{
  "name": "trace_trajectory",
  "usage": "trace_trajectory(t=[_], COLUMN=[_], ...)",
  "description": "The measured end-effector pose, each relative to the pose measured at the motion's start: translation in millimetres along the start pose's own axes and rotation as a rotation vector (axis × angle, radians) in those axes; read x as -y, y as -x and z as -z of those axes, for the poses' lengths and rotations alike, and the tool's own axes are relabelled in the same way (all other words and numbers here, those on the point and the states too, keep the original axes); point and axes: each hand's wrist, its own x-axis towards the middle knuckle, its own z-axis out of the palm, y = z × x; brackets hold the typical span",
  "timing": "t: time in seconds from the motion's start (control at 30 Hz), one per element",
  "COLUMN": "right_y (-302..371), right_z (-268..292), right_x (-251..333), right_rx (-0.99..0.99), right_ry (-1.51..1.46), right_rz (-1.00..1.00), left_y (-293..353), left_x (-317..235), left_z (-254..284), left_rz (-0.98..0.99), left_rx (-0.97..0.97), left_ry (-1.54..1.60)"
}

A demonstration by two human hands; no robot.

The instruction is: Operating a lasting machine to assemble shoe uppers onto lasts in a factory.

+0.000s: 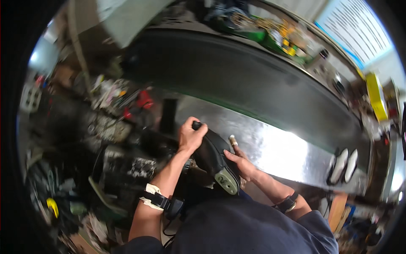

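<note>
A black shoe [206,153] is tilted in front of my body, with a pale green shoe last [226,182] showing at its near end; dark marks and small holes are on the last. My left hand [191,136] is closed round the shoe's far end, and a small black tip pokes out between thumb and forefinger. Against the shoe's right side lies my right hand [242,163], thumb on the black upper, its other fingers partly hidden. By those fingers sticks up a short brown piece with a pale end [232,140]; its kind I cannot make out.
A shiny metal table [270,142] stretches away to the right, with a pair of white-soled shoes [344,166] at its far right. Behind it runs a dark panel [237,70] under a cluttered shelf [270,36]. Dark machinery and red-handled tools [144,99] stand at left.
</note>
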Motion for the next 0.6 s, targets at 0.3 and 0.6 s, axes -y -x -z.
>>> trace_trajectory(t=[0.3, 0.6], right_y=[-26, -24], right_z=[-170, -354], right_x=[-50, -143], right_rx=[0.343, 0.559], right_ry=[0.365, 0.395], right_rz=[0.313, 0.270], left_y=[93, 189], left_x=[4, 77], left_z=[214, 448], left_rz=[0.134, -0.061], left_rx=[-0.530, -1.753], left_ry=[0.031, -0.482])
